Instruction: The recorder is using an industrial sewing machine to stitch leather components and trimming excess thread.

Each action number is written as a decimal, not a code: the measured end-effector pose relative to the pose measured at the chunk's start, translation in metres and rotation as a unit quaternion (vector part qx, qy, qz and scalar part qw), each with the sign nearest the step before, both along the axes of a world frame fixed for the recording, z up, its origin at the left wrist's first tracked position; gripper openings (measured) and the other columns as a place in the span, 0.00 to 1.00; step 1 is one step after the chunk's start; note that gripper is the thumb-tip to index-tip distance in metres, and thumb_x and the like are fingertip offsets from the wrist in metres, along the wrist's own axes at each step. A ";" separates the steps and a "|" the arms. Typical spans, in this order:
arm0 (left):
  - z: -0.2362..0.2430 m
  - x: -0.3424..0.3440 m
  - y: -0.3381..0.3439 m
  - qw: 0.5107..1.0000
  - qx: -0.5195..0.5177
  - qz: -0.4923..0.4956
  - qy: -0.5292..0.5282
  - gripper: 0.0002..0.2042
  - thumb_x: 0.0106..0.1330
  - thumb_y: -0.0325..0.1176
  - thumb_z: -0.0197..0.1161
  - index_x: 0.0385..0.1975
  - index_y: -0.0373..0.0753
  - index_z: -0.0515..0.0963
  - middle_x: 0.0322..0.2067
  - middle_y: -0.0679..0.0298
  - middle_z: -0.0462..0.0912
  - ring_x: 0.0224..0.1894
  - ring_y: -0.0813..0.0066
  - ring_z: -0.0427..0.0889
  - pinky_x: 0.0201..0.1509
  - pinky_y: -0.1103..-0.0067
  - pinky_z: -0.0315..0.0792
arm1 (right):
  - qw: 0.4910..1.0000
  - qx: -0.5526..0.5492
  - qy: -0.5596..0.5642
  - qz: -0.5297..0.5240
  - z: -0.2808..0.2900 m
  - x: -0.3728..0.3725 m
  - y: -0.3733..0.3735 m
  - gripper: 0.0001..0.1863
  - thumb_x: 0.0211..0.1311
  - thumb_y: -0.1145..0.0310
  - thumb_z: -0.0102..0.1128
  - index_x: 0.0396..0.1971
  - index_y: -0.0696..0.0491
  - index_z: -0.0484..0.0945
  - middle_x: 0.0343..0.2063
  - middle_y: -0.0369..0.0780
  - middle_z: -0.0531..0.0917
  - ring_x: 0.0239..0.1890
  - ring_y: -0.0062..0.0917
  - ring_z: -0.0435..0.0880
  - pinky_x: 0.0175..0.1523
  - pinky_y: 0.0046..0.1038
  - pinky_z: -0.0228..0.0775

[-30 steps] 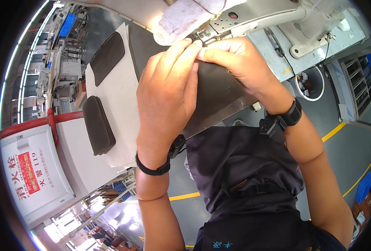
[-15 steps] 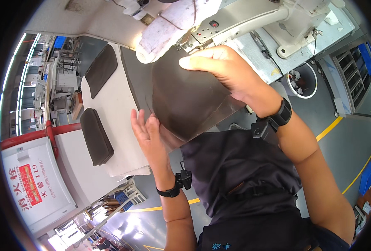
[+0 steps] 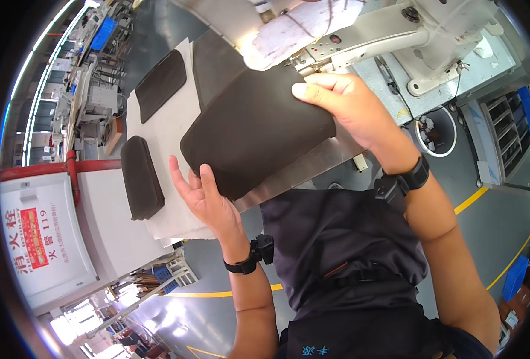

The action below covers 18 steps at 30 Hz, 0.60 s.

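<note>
A dark brown, smooth panel (image 3: pixel 256 131) lies tilted over the worktable's edge, under the head of a white sewing machine (image 3: pixel 361 45). My right hand (image 3: pixel 343 107) grips the panel's upper right side, thumb on top. My left hand (image 3: pixel 208 197) is at the lower left corner, thumb tip against the panel, fingers stretched and apart. To the left, a stack of dark padded pieces (image 3: pixel 142 179) and a flat dark piece (image 3: pixel 162 84) rest on a pale sheet (image 3: pixel 172 215). The needle area is mostly hidden behind the machine's head.
A bin with scraps (image 3: pixel 432 134) stands below the right worktop (image 3: pixel 432 90). A white wall cabinet (image 3: pixel 61 239) and red pipe (image 3: pixel 73 167) are at left. A metal rack (image 3: pixel 504 131) is at right, blue crates (image 3: pixel 515 278) lower right, rows of machines (image 3: pixel 97 90) far left.
My left hand has moved down-left from the panel's top, its fingers spreading. The panel has shifted left and down toward it. My right hand has moved slightly down, still gripping.
</note>
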<state>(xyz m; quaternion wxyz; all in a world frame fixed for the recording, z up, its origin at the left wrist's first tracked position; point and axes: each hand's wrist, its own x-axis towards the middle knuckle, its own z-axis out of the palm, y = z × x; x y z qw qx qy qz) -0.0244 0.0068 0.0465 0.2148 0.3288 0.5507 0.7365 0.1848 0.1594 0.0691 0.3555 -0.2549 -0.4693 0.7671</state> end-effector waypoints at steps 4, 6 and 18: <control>-0.001 0.007 0.004 0.997 -0.067 0.007 0.050 0.21 0.76 0.28 0.53 0.68 0.34 0.64 0.55 0.55 0.77 0.54 0.71 0.78 0.59 0.73 0.74 | 0.998 0.034 0.005 -0.056 -0.006 -0.003 -0.013 0.13 0.72 0.65 0.60 0.41 0.60 0.84 0.33 0.32 0.86 0.34 0.11 0.81 0.41 0.18 0.73; -0.002 0.010 0.003 0.997 -0.076 -0.008 -0.008 0.19 0.77 0.29 0.52 0.65 0.33 0.67 0.55 0.54 0.77 0.55 0.70 0.79 0.59 0.74 0.75 | 0.995 0.053 0.004 -0.082 -0.008 -0.003 -0.017 0.13 0.72 0.65 0.60 0.40 0.61 0.84 0.30 0.30 0.85 0.32 0.10 0.79 0.39 0.17 0.72; 0.005 -0.001 0.008 0.994 -0.085 -0.011 -0.071 0.16 0.77 0.30 0.52 0.60 0.32 0.72 0.53 0.55 0.79 0.52 0.69 0.81 0.57 0.74 0.77 | 0.990 0.086 0.005 -0.116 -0.008 -0.010 -0.014 0.15 0.72 0.63 0.60 0.41 0.62 0.84 0.31 0.32 0.86 0.34 0.11 0.79 0.41 0.18 0.72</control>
